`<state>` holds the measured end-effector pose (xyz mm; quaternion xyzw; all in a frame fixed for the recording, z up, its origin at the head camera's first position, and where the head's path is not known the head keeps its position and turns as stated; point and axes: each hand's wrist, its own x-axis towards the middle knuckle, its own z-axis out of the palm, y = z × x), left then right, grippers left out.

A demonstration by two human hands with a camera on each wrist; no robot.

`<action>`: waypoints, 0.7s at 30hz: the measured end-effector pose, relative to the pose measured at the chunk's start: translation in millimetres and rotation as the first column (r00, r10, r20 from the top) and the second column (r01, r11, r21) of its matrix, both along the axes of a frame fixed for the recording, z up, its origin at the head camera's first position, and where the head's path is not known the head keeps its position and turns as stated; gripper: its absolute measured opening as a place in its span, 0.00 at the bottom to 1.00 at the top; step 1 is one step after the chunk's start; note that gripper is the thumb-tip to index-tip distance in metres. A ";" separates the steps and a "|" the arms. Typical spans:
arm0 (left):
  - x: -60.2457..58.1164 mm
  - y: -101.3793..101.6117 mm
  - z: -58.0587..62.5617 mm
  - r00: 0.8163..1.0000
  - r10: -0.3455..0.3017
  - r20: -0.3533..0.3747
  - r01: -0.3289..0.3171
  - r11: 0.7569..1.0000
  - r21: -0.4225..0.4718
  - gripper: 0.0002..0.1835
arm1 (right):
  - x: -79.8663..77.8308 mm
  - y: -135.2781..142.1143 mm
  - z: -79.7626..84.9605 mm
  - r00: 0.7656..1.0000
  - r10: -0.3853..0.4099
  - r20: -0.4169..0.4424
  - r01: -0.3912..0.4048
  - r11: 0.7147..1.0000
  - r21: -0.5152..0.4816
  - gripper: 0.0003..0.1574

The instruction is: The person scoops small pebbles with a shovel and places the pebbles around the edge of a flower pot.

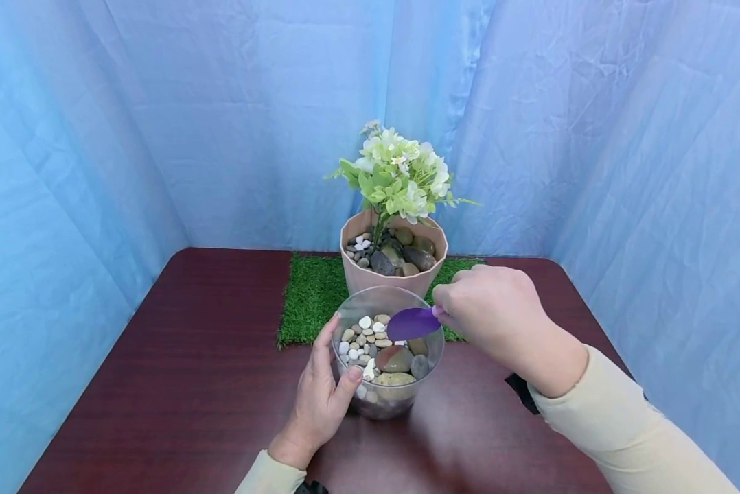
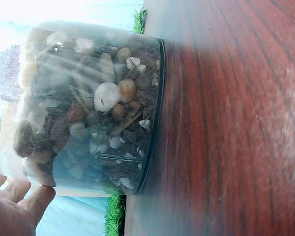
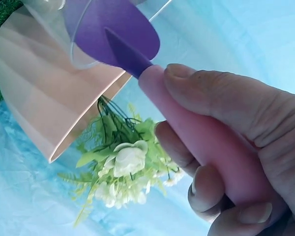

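A clear plastic container (image 1: 385, 410) stands on the table, filled with small white and tan pebbles (image 1: 360, 346) on the left and larger smooth stones (image 1: 395, 359) on the right. My left hand (image 1: 317, 398) holds its left side, thumb at the front rim. Through its wall in the left wrist view, dark bits and pebbles (image 2: 106, 97) show. My right hand (image 1: 493, 315) grips the pink handle (image 3: 196, 135) of a small trowel. The purple trowel blade (image 1: 412, 323) is tilted over the container's right half, overlapping the stones in the head view.
Directly behind the container, a pale pink pot (image 1: 382, 280) holds stones and white artificial flowers (image 1: 401, 171). Beneath it lies a green turf mat (image 1: 308, 295) on the dark red wooden table (image 1: 191, 384). Blue curtains (image 1: 271, 123) enclose the back and sides.
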<state>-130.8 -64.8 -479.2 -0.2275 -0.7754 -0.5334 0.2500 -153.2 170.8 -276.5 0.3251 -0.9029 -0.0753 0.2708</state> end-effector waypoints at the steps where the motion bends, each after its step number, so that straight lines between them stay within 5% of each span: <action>1: -0.1 0.0 -0.1 1.000 0.000 0.000 0.000 1.000 0.001 0.39 | 0.3 -1.7 -0.4 1.000 -0.010 0.000 0.010 1.000 0.008 0.26; 21: 0.2 0.4 0.5 1.000 0.009 -0.012 -0.009 1.000 -0.002 0.39 | -1.8 -20.3 -3.5 0.999 -0.045 -0.016 0.046 0.991 0.126 0.29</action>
